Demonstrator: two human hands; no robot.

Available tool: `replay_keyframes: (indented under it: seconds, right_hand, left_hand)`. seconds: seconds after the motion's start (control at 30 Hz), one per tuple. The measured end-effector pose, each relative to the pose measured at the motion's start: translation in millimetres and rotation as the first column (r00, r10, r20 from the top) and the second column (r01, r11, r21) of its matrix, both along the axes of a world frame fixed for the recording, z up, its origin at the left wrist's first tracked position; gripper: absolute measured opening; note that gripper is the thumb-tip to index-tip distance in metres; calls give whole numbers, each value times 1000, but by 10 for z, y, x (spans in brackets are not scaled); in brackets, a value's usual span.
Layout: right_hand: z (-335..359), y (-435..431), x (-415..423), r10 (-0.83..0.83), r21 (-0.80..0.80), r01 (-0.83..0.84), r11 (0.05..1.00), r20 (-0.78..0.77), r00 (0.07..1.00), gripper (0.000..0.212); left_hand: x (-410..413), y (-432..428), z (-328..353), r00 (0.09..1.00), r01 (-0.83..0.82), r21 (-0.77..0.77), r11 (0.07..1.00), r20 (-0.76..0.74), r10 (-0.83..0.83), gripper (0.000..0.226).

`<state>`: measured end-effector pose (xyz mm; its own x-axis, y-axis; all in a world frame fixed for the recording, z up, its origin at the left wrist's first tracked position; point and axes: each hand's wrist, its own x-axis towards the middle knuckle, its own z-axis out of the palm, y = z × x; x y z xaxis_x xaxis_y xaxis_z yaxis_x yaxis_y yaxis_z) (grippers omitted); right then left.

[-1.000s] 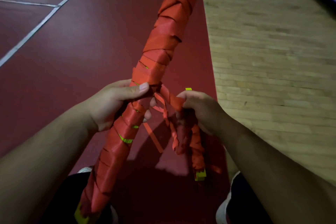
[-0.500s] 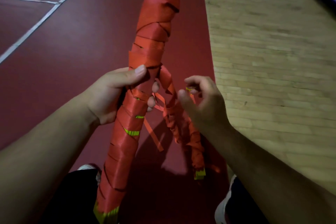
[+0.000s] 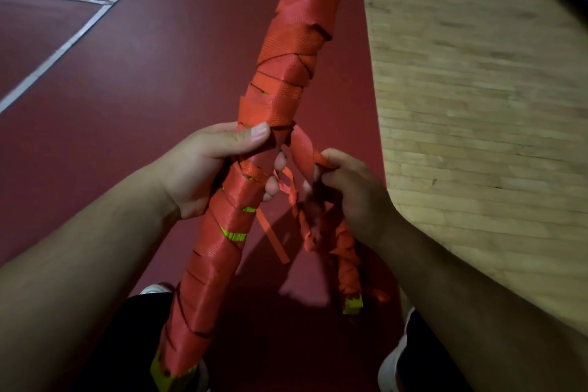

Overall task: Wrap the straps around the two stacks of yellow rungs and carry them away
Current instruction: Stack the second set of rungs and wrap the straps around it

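Orange strap (image 3: 303,153) loops between both hands at centre. The left hand (image 3: 203,169) is curled round the long wrapped stack of yellow rungs (image 3: 286,73), thumb on top. That stack slants from 6 o'clock up to 12. The right hand (image 3: 356,191), just beside at 3 o'clock, pinches the strap above the smaller wrapped stack (image 3: 348,259), which hangs toward 5 o'clock. Beyond lie maroon floor (image 3: 127,89) and wood flooring (image 3: 477,105) at 2 o'clock.

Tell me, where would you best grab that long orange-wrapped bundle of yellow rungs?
Round its middle, from the left, as the left hand does. The long orange-strapped bundle of yellow rungs is a slim leaning pole, so a grip closes round it there; loose orange strap crowds its right side.
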<state>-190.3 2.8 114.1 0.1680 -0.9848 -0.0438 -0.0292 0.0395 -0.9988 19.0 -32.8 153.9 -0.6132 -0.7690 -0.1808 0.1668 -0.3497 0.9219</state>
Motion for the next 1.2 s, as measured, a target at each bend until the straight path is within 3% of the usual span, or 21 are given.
replay_keyframes:
  seconds: [0.1,0.2,0.3,0.37,0.5,0.57,0.67,0.77,0.8,0.9,0.93,1.03,1.13,1.2]
  right_hand:
    - [-95,-48,-50,91,-6,-95,995,-233,968,23]
    - [-224,-108,-150,170,132,-129,983,-375,911,23]
    - [-417,-160,-265,275,296,-137,945,-498,823,15]
    - [-513,-175,-313,303,341,-114,933,-576,759,15]
    - [-751,-138,-494,450,562,-136,816,-469,760,27]
    - [-877,-117,-533,560,616,-162,771,-534,633,39]
    - [-1056,-82,-567,593,658,-113,744,-575,564,33]
    - [-1205,-40,-679,636,712,-55,700,-586,502,21]
    - [-1261,-17,-731,639,731,-49,681,-560,527,18]
    - [-1217,87,-712,524,786,-29,618,-383,761,36]
    - [-1193,90,-686,496,770,-44,637,-365,788,41]
    - [-908,-34,-567,374,566,-32,824,-500,781,45]
    - [-532,-129,-461,211,277,-13,961,-702,681,38]
    - [-356,-113,-373,-1,59,42,997,-573,820,35]
  left_hand:
    - [36,-26,18,999,-52,-12,999,-10,52,62]
    - [85,-65,39,986,-166,-2,986,-26,166,56]
    - [99,-96,66,957,-284,37,958,-54,286,32]
    - [103,-120,101,938,-329,59,943,-96,333,35]
    - [72,-117,122,920,-351,69,934,-163,357,37]
    - [45,-91,103,931,-328,54,943,-153,332,36]
    - [37,-66,81,956,-275,-19,961,-113,271,35]
    - [42,-49,79,968,-224,-89,970,-133,212,48]
    - [35,-42,95,967,-217,-100,971,-160,199,49]
    - [0,-37,191,954,-208,-91,974,-240,181,38]
    - [-11,-47,213,952,-211,-76,975,-240,187,34]
    - [-39,-60,195,964,-226,-28,974,-151,219,27]
    - [-83,-48,113,972,-227,-25,974,-67,225,31]
    - [-85,-48,95,982,-188,-48,981,-11,188,34]
